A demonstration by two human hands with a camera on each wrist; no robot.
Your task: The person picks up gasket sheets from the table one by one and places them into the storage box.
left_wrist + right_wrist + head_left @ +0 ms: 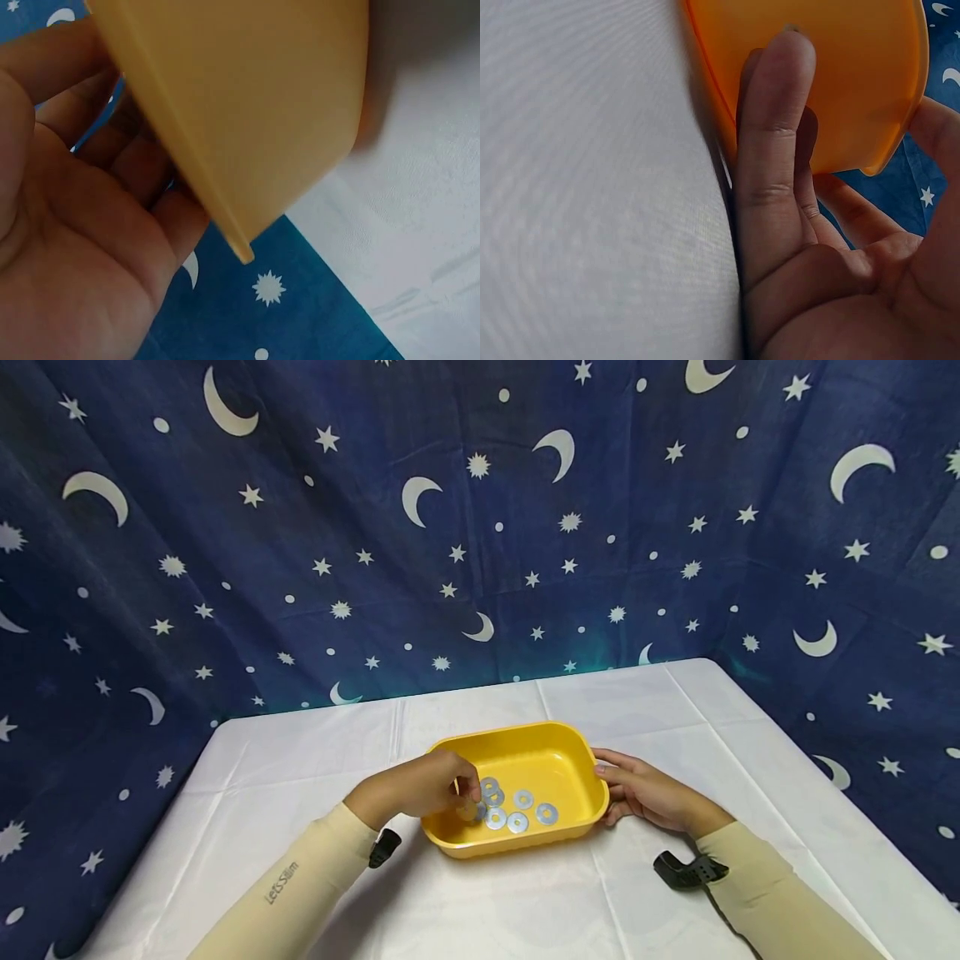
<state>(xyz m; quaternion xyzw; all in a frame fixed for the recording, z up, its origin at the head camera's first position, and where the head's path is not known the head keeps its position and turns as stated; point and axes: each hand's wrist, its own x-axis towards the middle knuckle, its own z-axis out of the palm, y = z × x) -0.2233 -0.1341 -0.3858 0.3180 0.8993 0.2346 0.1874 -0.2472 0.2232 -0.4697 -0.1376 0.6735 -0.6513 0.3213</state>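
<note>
A yellow plastic tub (555, 756) stands on the white-covered table. Several flat metal washers (517, 822) lie on its floor, mostly toward the left and front. My left hand (431, 785) reaches in over the left wall, fingers bent down just above the washers at that end. In the left wrist view, the tub wall (247, 97) hides those fingertips, and I cannot tell whether they pinch a washer. My right hand (648, 793) holds the tub's right end, thumb at the rim. Its fingers (769, 157) lie along the outside wall in the right wrist view.
White cloth (300, 752) with fold creases covers the table (675, 702). A dark blue curtain (420, 635) with moons and stars hangs behind and at both sides. Both forearms wear beige sleeves (300, 877), with black straps (686, 870) at the wrists.
</note>
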